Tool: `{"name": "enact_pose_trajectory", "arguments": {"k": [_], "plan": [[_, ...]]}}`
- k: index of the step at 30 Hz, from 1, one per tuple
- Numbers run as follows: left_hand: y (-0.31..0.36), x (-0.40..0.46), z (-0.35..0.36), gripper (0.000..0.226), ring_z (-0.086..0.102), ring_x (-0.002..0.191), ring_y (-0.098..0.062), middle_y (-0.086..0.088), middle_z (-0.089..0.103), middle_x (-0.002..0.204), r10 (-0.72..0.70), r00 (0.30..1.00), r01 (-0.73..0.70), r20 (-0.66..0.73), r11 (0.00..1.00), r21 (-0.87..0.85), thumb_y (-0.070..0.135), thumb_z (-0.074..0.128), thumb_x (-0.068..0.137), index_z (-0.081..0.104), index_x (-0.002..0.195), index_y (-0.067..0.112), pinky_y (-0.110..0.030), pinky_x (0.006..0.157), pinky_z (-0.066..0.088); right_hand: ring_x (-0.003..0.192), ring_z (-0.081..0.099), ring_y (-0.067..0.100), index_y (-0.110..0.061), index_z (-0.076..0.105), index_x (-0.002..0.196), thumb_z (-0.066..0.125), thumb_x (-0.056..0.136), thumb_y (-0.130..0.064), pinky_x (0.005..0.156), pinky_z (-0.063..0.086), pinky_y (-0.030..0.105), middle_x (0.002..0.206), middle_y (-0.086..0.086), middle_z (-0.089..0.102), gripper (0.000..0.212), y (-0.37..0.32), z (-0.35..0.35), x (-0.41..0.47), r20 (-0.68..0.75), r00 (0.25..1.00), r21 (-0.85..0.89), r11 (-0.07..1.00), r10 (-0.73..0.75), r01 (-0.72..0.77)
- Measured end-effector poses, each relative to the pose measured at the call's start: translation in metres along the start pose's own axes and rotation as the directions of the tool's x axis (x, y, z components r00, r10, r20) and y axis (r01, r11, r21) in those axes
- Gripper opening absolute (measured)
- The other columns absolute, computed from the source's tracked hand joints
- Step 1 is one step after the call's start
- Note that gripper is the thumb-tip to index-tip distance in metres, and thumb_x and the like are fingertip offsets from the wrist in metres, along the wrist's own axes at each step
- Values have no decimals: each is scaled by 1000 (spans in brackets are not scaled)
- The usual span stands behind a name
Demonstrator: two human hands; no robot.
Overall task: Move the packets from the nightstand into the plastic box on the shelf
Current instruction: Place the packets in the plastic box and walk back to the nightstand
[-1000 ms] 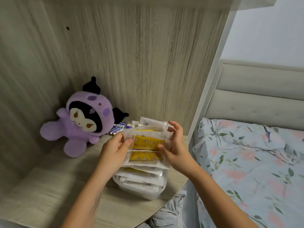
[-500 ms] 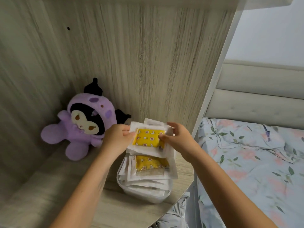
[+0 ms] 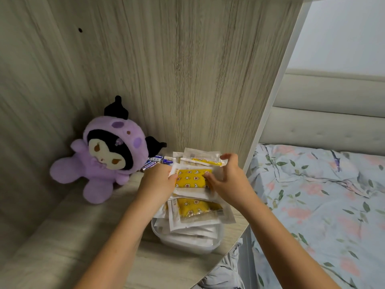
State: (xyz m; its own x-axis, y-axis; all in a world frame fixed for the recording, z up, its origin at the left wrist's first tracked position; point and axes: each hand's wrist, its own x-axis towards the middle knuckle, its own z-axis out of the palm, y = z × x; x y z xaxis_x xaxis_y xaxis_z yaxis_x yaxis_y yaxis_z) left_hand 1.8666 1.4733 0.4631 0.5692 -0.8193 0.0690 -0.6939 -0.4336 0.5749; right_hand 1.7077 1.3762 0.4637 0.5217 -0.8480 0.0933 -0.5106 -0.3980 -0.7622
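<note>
Where the wooden shelf [image 3: 68, 236] meets its wood-grain back panel [image 3: 187, 69], we record a clear plastic box [image 3: 187, 241] near the front right edge, heaped above its rim with white-bordered packets [image 3: 200, 213]. One yellow patterned packet [image 3: 192, 178] is held over the heap: our left hand [image 3: 158, 181] pinches its left edge with the thumb on top, and our right hand [image 3: 228, 180] grips its right edge with curled fingers. A second yellow packet lies face up on the pile just below it, tilted toward the front. More packets [image 3: 201, 156] stand behind the held one, against the panel. Item beside: a purple plush toy [image 3: 108, 151] seated in the corner, left of the box. Item beside: several blue batteries [image 3: 158, 161] between the toy and the packets. Right of the shelf, a bed with floral bedding [image 3: 323, 205] and a padded headboard [image 3: 325, 113].
</note>
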Motion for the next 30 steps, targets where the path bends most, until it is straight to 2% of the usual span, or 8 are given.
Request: {"name": "enact_pose_trajectory", "arguments": {"k": [3,5,8,11,14,18,23,30], "plan": [[-3,-5,-2,11,65,84,-19,-1,60,101,30,1000,-30,-9,999,-25,25,61,94,65,104,21,-31,73,47,95,52,12,-16,47,127,71,85,-34,79,41,19,124,3,47,51,4,-3,-4,-48,998,-44,999,-30,28],[-9,-9,-7,43,65,104,-14,2,60,126,44,997,-36,62,993,-112,30,65,91,58,131,21,-30,88,52,101,56,12,-20,55,121,74,82,-38,79,47,17,126,0,52,47,9,-11,-7,-13,999,-16,999,-48,48],[-14,-21,-15,50,55,115,-1,7,59,136,121,982,-92,148,978,-190,38,71,85,59,132,27,-19,94,44,108,56,2,-34,63,113,75,64,-57,83,50,14,123,-11,59,56,13,-25,-20,142,986,121,991,-81,64],[-12,-34,-17,64,39,131,1,16,41,148,171,973,-156,158,983,-101,62,69,71,60,129,34,-16,103,30,110,54,-5,-42,70,105,78,58,-62,94,46,14,119,-17,60,52,12,-26,-29,197,963,2,983,-181,185],[-4,-51,-25,66,37,128,6,38,40,135,339,938,-326,72,934,-143,81,64,54,69,109,45,-20,109,30,104,51,-8,-39,74,103,79,68,-52,89,37,5,116,-16,63,38,10,-20,-29,166,953,-124,954,-252,274],[-6,-68,-29,44,58,103,4,27,69,102,582,797,-558,161,812,-171,65,74,64,75,101,40,-28,90,50,105,48,-3,-37,76,100,74,75,-51,89,32,9,115,-14,66,29,14,-17,-26,145,938,-173,925,-315,337],[-23,-74,-25,16,66,95,4,23,74,96,659,747,-663,88,748,16,40,75,73,79,87,36,-33,81,57,108,54,6,-37,76,99,69,77,-55,92,41,20,111,-13,70,29,17,-20,-25,179,898,-177,884,-403,432],[-45,-85,-30,17,63,103,10,27,73,98,610,789,-605,68,792,-84,43,67,78,80,85,34,-27,83,55,111,59,3,-30,78,98,67,79,-54,92,51,25,114,-10,68,32,24,-18,-27,181,894,-167,883,-409,438]]}}
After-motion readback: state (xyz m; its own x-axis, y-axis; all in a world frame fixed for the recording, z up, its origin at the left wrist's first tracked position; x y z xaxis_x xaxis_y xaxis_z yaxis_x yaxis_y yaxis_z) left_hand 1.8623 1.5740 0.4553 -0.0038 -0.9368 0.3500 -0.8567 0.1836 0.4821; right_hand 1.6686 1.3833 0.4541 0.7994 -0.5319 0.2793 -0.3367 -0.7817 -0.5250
